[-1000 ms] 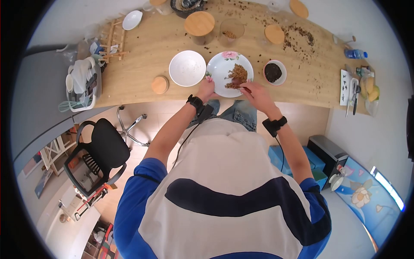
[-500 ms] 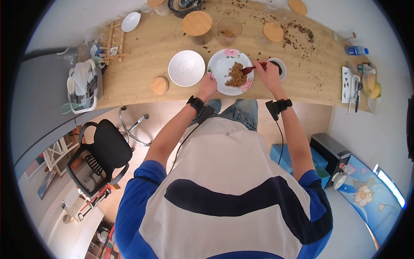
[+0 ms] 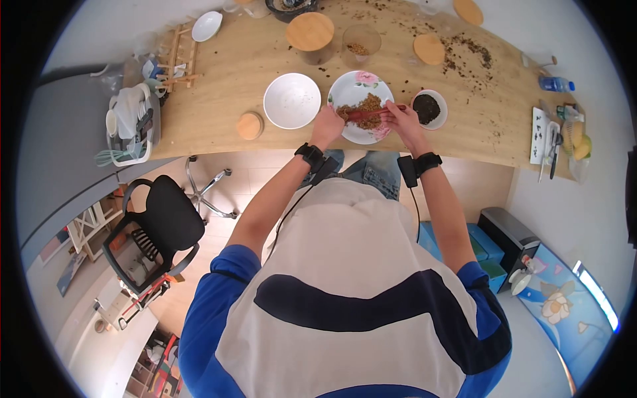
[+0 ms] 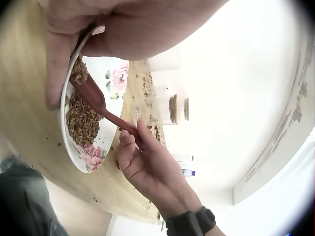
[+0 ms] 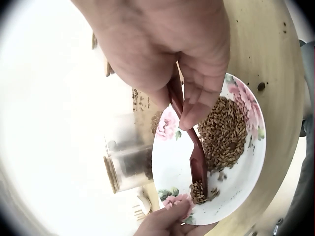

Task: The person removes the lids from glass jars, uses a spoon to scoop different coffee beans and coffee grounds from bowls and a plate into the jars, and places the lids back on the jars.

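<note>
A white plate with pink flowers [image 3: 344,87] lies near the table's front edge, bearing a heap of brown grain [image 5: 224,132]. My left hand [image 3: 326,126] grips its left rim, thumb over the edge and fingers underneath. With thumb and fingertips, my right hand [image 3: 406,126] pinches the handle of a dark red scoop [image 5: 198,164]. The scoop's blade lies across the plate, its tip among a small clump of grain [image 5: 198,192] near the left thumb.
A white bowl [image 3: 292,101] stands left of the plate, a cup of dark soil-like material [image 3: 428,108] to its right. Lidded jars [image 3: 310,36] and a glass with grain [image 3: 360,46] stand behind. Dark crumbs [image 3: 468,56] are scattered at the back right.
My right hand has come back toward me and slightly left. The scoop's blade has swung from the heap's right side across to the plate's left rim. My left hand keeps the rim.
</note>
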A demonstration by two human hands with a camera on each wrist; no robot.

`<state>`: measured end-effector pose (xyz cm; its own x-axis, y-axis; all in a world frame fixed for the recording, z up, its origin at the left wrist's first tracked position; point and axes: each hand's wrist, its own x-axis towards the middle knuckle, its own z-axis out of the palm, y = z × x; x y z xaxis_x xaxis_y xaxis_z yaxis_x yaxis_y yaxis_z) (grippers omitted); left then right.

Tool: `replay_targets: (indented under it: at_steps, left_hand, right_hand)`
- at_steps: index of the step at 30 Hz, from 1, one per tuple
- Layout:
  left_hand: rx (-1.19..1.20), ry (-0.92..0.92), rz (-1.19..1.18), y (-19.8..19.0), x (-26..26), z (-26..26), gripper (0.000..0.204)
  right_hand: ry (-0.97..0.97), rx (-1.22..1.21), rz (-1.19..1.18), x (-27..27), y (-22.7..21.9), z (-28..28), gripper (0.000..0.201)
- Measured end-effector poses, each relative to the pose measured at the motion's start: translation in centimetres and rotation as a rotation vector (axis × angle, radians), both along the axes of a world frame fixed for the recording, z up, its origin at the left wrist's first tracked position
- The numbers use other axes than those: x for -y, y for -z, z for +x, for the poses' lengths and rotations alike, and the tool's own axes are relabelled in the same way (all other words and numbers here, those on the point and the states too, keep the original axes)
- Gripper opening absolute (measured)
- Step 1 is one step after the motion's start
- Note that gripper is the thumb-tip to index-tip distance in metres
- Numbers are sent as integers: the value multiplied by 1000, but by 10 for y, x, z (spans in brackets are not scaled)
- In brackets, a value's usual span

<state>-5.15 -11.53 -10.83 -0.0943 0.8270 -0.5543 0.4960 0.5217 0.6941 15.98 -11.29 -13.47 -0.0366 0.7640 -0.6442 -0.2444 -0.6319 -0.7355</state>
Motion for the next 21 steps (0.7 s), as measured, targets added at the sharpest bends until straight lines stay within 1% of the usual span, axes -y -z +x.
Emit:
replay_targets:
  at_steps: [2, 3, 5, 6, 8, 12, 14, 15, 17, 20, 21]
  left_hand:
    - [-5, 5, -2, 2, 0, -1, 29]
    - [-7, 7, -2, 7, 0, -2, 29]
    - [-117, 88, 61, 15, -2, -3, 31]
    - [-120, 90, 61, 19, -2, -3, 31]
    - [-118, 41, -20, 13, -3, -2, 30]
    - [-113, 36, -11, 5, -3, -1, 30]
    - [-64, 14, -70, -10, -5, 0, 30]
    - [-66, 15, -71, -7, -4, -1, 30]
    - [-99, 67, 101, 0, -2, -2, 27]
    - [-98, 28, 53, 5, -3, -2, 26]
    - [-97, 29, 53, 18, -2, -5, 26]
  right_hand:
    - [34, -114, -37, -3, 2, -5, 25]
    - [35, -116, -37, -4, 3, -7, 25]
    - [77, -197, -40, -5, 5, -9, 26]
    - [80, -199, -39, -6, 6, -10, 26]
    - [90, -238, -57, -7, 10, -11, 25]
    - [118, -283, -89, -5, 17, -11, 24]
    - [147, -328, -88, -4, 19, -12, 24]
    - [149, -330, -88, -3, 19, -13, 24]
    - [167, -347, -106, -2, 21, -13, 23]
    - [177, -385, -105, -1, 20, -10, 24]
    - [178, -385, -104, -1, 19, -9, 24]
